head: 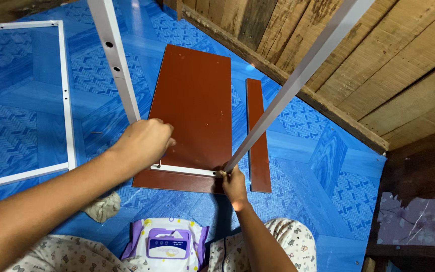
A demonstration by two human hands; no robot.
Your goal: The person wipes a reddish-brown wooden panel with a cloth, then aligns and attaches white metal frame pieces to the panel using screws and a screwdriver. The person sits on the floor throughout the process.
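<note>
My left hand [144,143] is closed around something small at the lower left corner of a white metal frame [122,75]; a screw-like tip shows just below my fingers, and what I grip is hidden. My right hand [234,185] grips the frame's lower right corner, where the right bar [298,80] meets the bottom crossbar [187,171]. The frame stands on a large reddish-brown board [197,111] lying flat on the blue patterned floor [323,156].
A narrow reddish-brown strip [258,136] lies right of the board. A second white rectangular frame [66,100] lies flat at the left. A wooden plank wall [358,65] runs along the right. A purple-and-white wipes pack [167,244] and a crumpled cloth [104,206] sit near my legs.
</note>
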